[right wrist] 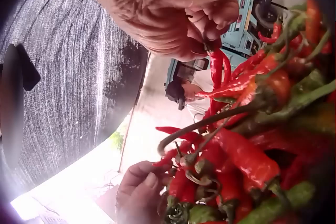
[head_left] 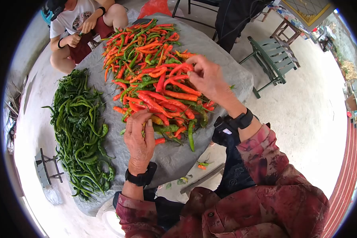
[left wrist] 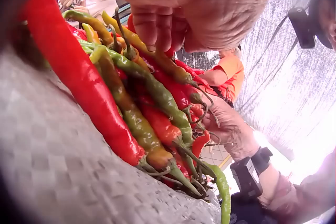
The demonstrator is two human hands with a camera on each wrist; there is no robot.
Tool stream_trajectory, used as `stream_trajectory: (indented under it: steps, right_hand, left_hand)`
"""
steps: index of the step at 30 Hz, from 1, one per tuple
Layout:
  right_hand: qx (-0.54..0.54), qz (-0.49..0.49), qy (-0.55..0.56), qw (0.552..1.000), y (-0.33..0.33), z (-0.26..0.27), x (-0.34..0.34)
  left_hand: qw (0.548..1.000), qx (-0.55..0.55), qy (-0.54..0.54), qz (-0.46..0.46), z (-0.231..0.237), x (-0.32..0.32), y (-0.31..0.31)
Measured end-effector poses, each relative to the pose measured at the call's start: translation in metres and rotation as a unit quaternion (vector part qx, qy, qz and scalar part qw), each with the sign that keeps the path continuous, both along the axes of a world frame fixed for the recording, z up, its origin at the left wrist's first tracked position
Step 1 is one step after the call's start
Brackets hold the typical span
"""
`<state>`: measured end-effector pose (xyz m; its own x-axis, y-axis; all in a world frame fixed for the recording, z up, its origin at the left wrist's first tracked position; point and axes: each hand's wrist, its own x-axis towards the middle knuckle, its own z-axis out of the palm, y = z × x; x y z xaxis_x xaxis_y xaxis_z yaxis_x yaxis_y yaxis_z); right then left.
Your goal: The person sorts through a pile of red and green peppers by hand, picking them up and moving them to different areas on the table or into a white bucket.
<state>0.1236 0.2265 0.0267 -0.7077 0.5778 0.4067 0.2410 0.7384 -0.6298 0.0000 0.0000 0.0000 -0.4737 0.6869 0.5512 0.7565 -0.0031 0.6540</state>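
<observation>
A grey sheet [head_left: 114,139] lay under the pepper pile [head_left: 152,102]. At its near edge the left hand [head_left: 139,137] bent its fingers, any grip unclear; farther, the right hand [head_left: 206,77] pinched a red pepper [right wrist: 216,69]; beyond sat a person [head_left: 69,24].

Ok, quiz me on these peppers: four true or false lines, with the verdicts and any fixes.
1. In the head view, the green pile lies left of the mixed pile. True.
2. The left hand is on the green pile. False: it is at the mixed pile.
3. The right hand pinches a red pepper. True.
4. Both wrists are bare. False: each wears a black band.
</observation>
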Motion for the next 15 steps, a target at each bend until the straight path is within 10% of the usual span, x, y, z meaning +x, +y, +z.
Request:
stream_trajectory:
  steps: [2,15]
  right_hand:
    - [-0.134,-0.006,0.084,0.987,-0.003,0.009,0.001]
    - [-0.168,0.088,0.161,0.969,-0.036,0.023,-0.001]
  left_hand:
    - [0.999,0.003,0.036,0.000,0.000,0.000,0.000]
    - [0.999,0.031,0.025,-0.006,-0.001,0.002,0.001]
